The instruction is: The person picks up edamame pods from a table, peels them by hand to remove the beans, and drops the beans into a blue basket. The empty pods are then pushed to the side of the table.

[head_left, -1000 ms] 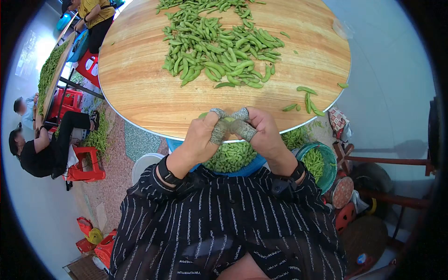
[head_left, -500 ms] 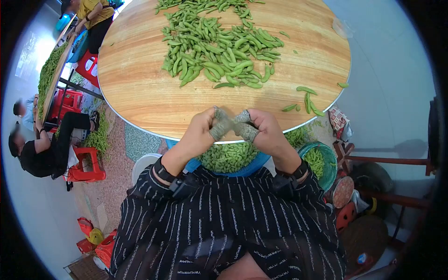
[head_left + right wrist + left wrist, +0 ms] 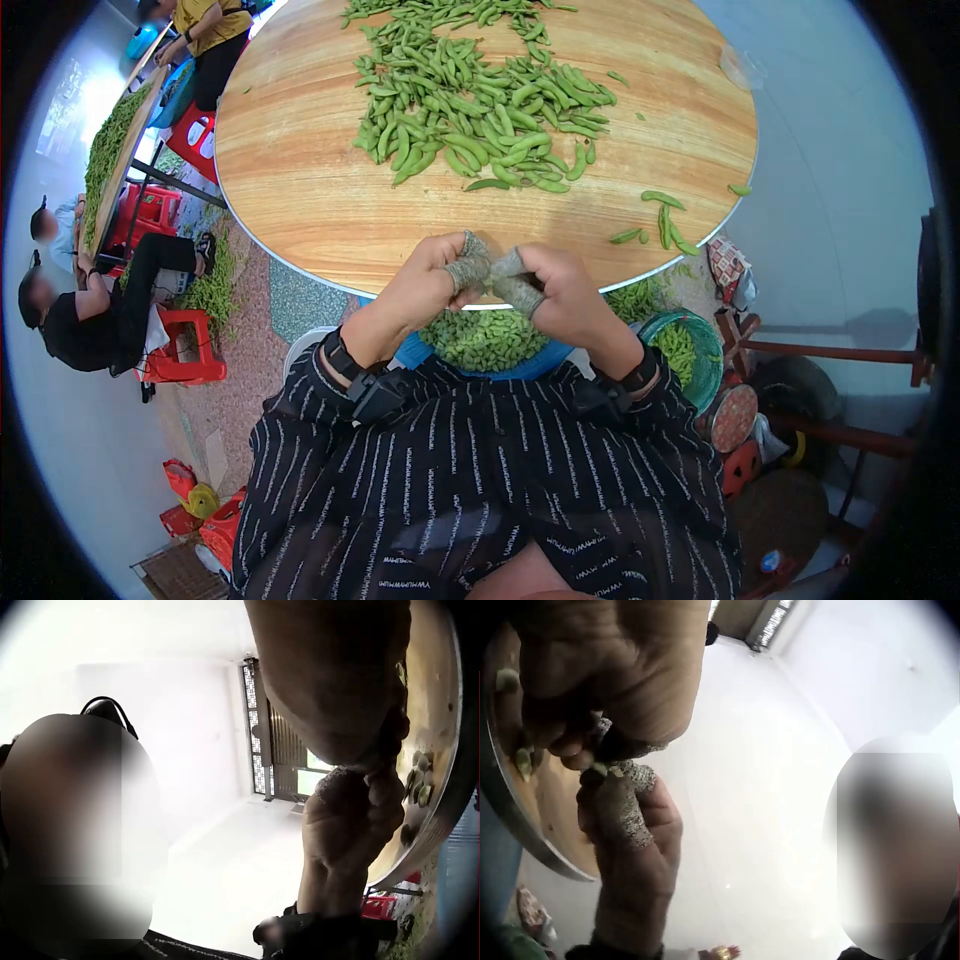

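Both hands meet over the near edge of the round wooden table point(image 3: 330, 225), thumbs and some fingers wrapped in grey speckled covers. Between the fingertips shows a small part of a green soybean pod point(image 3: 600, 769), mostly hidden by the fingers. My left hand point(image 3: 440, 272) pinches it from one side, my right hand point(image 3: 562, 290) from the other. Just below them, a blue basin point(image 3: 560, 356) holds shelled green soybeans point(image 3: 485, 340). A large heap of whole soybean pods point(image 3: 460, 110) lies on the table beyond the hands.
Several loose pods point(image 3: 665, 225) lie near the table's right edge. A green bucket point(image 3: 712, 375) of pale green hulls stands at the right, and a white bucket point(image 3: 300, 350) at the left. People sit at another table point(image 3: 105, 180) on the left, beside red stools point(image 3: 185, 350).
The hands stay together, with fingers and thumbs shifting against each other. A green pod end seen by the left fingers a second ago no longer shows. The head view has shifted slightly.
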Demonstrator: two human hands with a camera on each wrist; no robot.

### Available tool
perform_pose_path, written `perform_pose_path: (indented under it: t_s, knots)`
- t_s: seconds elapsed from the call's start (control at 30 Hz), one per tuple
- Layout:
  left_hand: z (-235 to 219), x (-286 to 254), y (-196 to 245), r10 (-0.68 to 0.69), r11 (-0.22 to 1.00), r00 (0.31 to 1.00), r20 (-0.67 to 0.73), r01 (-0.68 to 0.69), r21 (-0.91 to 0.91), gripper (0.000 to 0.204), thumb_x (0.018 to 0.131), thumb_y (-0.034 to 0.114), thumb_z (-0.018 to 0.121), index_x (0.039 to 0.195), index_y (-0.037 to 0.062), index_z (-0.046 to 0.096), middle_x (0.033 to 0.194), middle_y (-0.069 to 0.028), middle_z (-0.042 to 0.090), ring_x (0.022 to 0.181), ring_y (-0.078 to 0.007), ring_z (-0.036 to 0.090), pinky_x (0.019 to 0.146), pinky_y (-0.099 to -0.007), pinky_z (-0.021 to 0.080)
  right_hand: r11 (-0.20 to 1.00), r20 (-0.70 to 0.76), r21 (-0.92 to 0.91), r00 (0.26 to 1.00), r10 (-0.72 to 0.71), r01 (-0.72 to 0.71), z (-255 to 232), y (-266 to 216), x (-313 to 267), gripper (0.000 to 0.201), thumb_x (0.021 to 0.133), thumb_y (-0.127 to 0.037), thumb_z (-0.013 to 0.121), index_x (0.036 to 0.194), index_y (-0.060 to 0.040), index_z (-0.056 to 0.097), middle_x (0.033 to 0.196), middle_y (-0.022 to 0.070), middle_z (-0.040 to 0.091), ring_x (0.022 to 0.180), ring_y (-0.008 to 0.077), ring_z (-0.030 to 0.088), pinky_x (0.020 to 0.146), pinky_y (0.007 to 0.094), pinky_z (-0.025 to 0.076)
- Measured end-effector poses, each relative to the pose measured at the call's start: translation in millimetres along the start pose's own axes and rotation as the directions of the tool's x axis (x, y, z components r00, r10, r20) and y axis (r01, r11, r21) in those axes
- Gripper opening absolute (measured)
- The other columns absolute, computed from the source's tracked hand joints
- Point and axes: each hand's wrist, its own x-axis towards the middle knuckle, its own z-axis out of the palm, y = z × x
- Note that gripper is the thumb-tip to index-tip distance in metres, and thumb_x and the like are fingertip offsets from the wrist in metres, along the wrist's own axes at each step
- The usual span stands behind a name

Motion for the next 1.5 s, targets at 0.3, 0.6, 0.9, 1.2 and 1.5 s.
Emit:
perform_pose_path:
  t_s: [0.3, 0.6, 0.9, 1.2, 1.5]
  knots:
    - [1.1, -0.5, -2.6, 0.069, 0.994, 0.998, -0.003, -0.068, 0.090, 0.007, 0.079, 0.009, 0.055, 0.084, 0.0035, 0.054, 0.058, -0.0011, 0.050, 0.046, -0.0064, 0.042, 0.041, -0.0188, 0.032, 0.984, -0.036, 0.101, 0.987, 0.154, -0.150, -1.8, -3.7, -2.8, 0.013, 0.068, -0.001, 0.055, 0.080, 0.0010, 0.052, 0.063, 0.0099, 0.051, 0.058, 0.0193, 0.052, 0.054, 0.0328, 0.039]
    - [-1.0, 4.1, -4.0, -0.111, 0.950, 0.993, 0.034, 0.116, -0.291, 0.013, 0.078, 0.001, 0.048, 0.089, 0.0041, 0.055, 0.064, -0.0002, 0.053, 0.050, -0.0057, 0.044, 0.041, -0.0176, 0.031, 0.966, 0.026, -0.228, 0.993, -0.118, 0.121, -2.2, -10.2, 0.5, 0.013, 0.061, -0.001, 0.053, 0.071, -0.0011, 0.045, 0.065, 0.0168, 0.048, 0.064, 0.0382, 0.048, 0.056, 0.0429, 0.037]
    - [13.8, -10.6, -5.8, 0.203, 0.962, 0.976, 0.077, -0.213, 0.168, 0.025, 0.074, -0.005, 0.052, 0.098, 0.0013, 0.055, 0.075, -0.0010, 0.056, 0.069, -0.0073, 0.051, 0.062, -0.0196, 0.040, 0.986, -0.290, -0.140, 0.956, 0.044, -0.087, -42.3, -0.2, -16.6, 0.015, 0.071, 0.001, 0.052, 0.084, 0.0010, 0.057, 0.073, 0.0168, 0.057, 0.065, 0.0286, 0.055, 0.059, 0.0319, 0.043]
    - [-9.3, 25.9, 47.6, 0.528, 0.274, 0.842, 0.108, -0.289, 0.917, 0.012, 0.074, 0.012, 0.057, 0.083, 0.0057, 0.060, 0.082, -0.0150, 0.060, 0.075, -0.0337, 0.057, 0.063, -0.0395, 0.045, 0.866, -0.554, -0.348, 0.824, 0.119, -0.360, -95.9, 13.5, -41.2, 0.030, 0.068, 0.003, 0.052, 0.098, 0.0045, 0.053, 0.076, 0.0138, 0.061, 0.072, 0.0163, 0.057, 0.066, 0.0253, 0.043]
    - [-32.2, 109.5, 46.4, 0.559, 0.016, 0.810, -0.180, 0.206, 0.978, 0.018, 0.065, 0.016, 0.059, 0.073, -0.0002, 0.058, 0.072, -0.0168, 0.060, 0.066, -0.0326, 0.059, 0.057, -0.0401, 0.047, 0.925, -0.218, -0.372, 0.961, -0.170, 0.079, -53.5, -22.8, -22.3, 0.030, 0.067, 0.000, 0.058, 0.097, 0.0010, 0.056, 0.077, 0.0117, 0.058, 0.071, 0.0276, 0.058, 0.064, 0.0310, 0.046]
